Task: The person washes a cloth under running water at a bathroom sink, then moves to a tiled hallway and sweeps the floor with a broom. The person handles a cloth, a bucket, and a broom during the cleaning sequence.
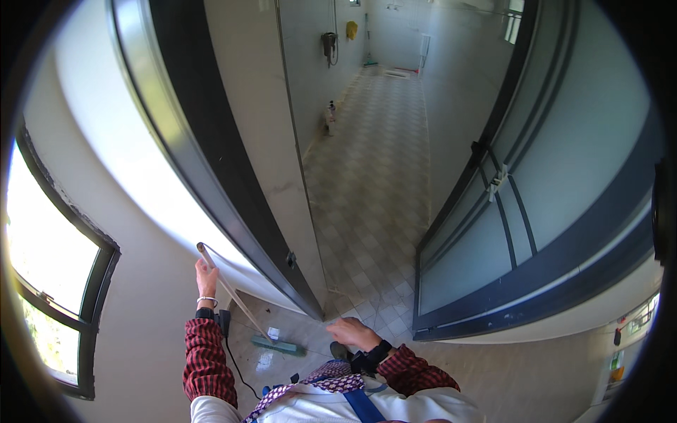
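Note:
A broom (243, 306) with a pale stick handle and a green brush head (277, 345) stands tilted by the left wall, its head on the floor. My left hand (206, 277) is at the upper part of the handle, with the fingers gripping it just below its top end. In front of my waist, my right hand (353, 333) is loosely curled, and no object shows in it. A shoe (339, 350) is partly visible below that hand.
A doorway with a dark frame (248, 174) opens onto a tiled washroom floor (370, 158). The frosted glass door (571, 174) stands swung back at right. Bottles (330, 119) stand along the washroom's left wall. A window (58, 264) is at left; a black cable (235, 365) hangs near my left arm.

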Demonstrator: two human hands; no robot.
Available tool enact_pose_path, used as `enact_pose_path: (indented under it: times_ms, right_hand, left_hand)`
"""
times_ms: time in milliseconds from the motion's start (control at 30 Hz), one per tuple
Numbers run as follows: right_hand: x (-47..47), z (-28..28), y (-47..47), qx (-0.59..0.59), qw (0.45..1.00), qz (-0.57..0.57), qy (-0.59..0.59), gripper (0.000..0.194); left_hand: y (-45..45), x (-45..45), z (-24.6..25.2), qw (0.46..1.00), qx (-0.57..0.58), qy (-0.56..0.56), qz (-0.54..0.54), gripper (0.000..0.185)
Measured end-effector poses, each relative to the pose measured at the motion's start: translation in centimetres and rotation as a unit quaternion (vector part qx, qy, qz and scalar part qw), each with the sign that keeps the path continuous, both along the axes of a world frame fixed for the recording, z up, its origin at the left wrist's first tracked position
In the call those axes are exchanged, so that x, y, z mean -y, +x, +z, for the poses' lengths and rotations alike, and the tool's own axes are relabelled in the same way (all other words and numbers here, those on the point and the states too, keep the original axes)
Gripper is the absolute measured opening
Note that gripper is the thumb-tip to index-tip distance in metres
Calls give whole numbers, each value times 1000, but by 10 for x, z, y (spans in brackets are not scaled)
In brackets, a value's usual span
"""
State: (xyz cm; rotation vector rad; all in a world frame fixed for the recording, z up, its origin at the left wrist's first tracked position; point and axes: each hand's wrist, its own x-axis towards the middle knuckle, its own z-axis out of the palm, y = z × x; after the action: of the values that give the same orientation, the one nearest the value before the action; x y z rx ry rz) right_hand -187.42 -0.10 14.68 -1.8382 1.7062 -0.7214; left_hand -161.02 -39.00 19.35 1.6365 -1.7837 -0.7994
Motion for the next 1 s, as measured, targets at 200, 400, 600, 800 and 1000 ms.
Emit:
enact_pose_path:
  times_ms: [200,400,600,800,1000]
  right_hand:
    - [34,-20,-14,-76,991,87,65,10]
    - [54,-25,19,-47,984,165,48,17]
    - [52,-8,50,-24,971,200,131,17]
    - [43,-13,60,-10,970,231,81,18]
    - [99,-32,129,59,955,288,25,22]
  left_hand:
    - [-12,-16,3,998,56,4,9,38]
    - [-4,-6,1,976,93,-197,11,42]
    - [-20,-14,-4,969,-203,121,-73,19]
    - [40,-123,18,978,-186,77,-60,30]
    - [93,-208,68,965,-257,37,28,33]
